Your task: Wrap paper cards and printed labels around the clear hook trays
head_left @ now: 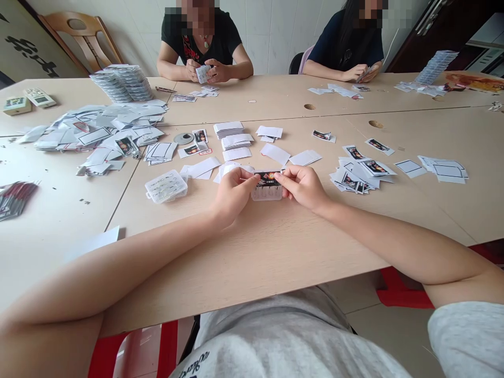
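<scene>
Between my two hands, just above the table, is a small clear plastic box (266,193) with compartments along its lower part. A black printed label (268,179) lies across the upper part of the box. My left hand (235,193) is closed on the left end, its thumb at the label's edge. At the right end, my right hand (304,185) pinches the box, thumb over the label's corner; the fingers behind are partly hidden. To the left of my left hand sits another clear box (166,186) with small pieces inside.
White paper stacks (235,140) lie beyond my hands. Printed labels (356,173) are scattered at right, and a large paper heap (102,126) spreads at left near stacked clear boxes (122,84). Two people sit across the table; one holds a box (202,74).
</scene>
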`<state>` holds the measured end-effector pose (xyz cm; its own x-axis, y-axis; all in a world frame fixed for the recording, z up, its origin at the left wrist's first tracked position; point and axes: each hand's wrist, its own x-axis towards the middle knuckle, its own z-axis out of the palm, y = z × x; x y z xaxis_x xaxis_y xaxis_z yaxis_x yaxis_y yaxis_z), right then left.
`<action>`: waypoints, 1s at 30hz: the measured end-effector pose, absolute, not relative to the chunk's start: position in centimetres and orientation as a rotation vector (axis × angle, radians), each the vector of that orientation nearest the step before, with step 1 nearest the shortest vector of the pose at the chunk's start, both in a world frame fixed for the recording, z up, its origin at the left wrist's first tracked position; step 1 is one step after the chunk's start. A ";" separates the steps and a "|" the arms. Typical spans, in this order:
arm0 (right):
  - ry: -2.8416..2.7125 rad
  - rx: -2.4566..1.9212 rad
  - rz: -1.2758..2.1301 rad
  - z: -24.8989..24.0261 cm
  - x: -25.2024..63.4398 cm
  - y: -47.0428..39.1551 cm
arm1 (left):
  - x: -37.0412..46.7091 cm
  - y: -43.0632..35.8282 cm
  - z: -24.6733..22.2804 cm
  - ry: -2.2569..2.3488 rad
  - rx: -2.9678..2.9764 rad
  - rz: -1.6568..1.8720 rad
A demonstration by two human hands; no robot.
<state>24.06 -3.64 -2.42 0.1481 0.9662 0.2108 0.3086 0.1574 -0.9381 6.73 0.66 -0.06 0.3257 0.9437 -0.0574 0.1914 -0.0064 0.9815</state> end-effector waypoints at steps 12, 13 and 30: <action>-1.368 -1.357 0.726 -2.3 23.5 -4.0 | 7.2 -0.1 -1.2 1.146 1.593 0.976; -1.366 -1.355 0.722 -2.3 23.5 -4.0 | 7.3 0.0 -1.2 1.152 1.598 0.976; -1.367 -1.365 0.696 -2.1 23.1 -4.2 | 7.5 0.0 -1.1 1.201 1.636 1.007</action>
